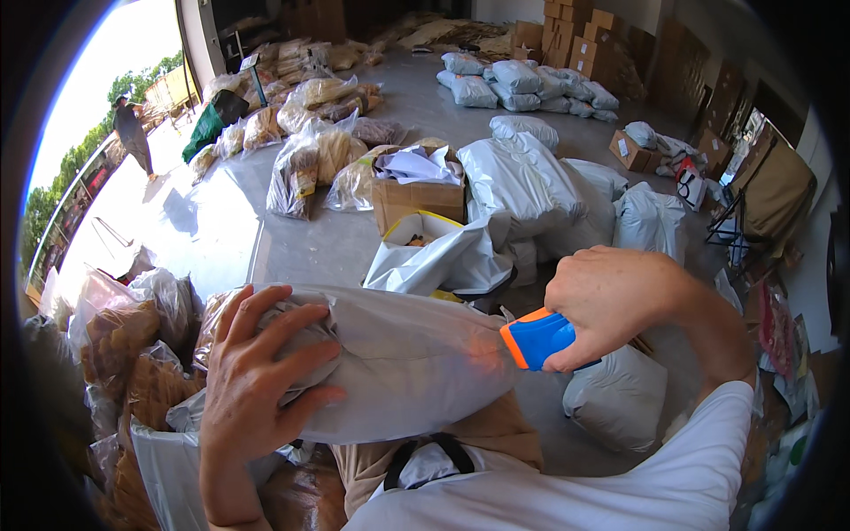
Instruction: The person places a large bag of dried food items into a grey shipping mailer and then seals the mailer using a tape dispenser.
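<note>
Across my lap lies a long, stuffed grey plastic bag (412,365), its surface creased and a reddish-orange patch showing near its right end. My left hand (265,352) grips the bag's left end, fingers spread over the gathered plastic. In my right hand (591,312) is a blue and orange handheld tool (541,337), its orange edge against the bag's right end. What kind of tool it is cannot be told from here.
Clear bags of brown dried goods (119,332) crowd my left. Ahead stand an opened cardboard box (415,204) and large white sacks (524,186). Another sack (617,398) sits by my right knee. A folding chair (770,186) is at right; a person (133,136) stands outside.
</note>
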Motion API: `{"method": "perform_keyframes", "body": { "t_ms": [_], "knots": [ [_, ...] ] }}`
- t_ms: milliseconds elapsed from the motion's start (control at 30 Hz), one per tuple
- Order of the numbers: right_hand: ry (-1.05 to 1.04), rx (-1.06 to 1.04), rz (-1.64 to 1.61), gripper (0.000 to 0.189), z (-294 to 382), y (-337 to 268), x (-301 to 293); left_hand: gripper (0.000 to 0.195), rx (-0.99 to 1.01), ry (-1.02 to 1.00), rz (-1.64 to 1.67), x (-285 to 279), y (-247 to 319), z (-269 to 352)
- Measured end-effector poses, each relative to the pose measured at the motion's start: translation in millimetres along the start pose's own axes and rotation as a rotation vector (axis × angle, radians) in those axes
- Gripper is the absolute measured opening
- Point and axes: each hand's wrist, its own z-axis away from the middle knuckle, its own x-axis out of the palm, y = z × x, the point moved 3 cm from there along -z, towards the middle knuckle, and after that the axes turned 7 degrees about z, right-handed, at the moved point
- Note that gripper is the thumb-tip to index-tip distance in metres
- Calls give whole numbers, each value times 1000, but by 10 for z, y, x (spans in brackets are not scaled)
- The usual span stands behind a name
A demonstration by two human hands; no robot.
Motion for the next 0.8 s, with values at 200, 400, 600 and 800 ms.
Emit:
{"method": "perform_keyframes", "body": {
  "t_ms": [200, 400, 600, 800],
  "knots": [
    [404, 131, -369, 50, 137, 283, 66, 45, 7, 38, 19, 17, -59, 104],
    [710, -138, -1485, 65, -187, -112, 878, 44, 15, 221, 278, 29, -164, 119],
    [848, -96, -1721, 63, -231, -94, 1109, 44, -315, 1333, 228, 278, -673, 971],
    [1029, -46, -1667, 61, -44, 135, 927, 38, -1109, 959, 1293, 1427, -1396, 2133]
  ]
}}
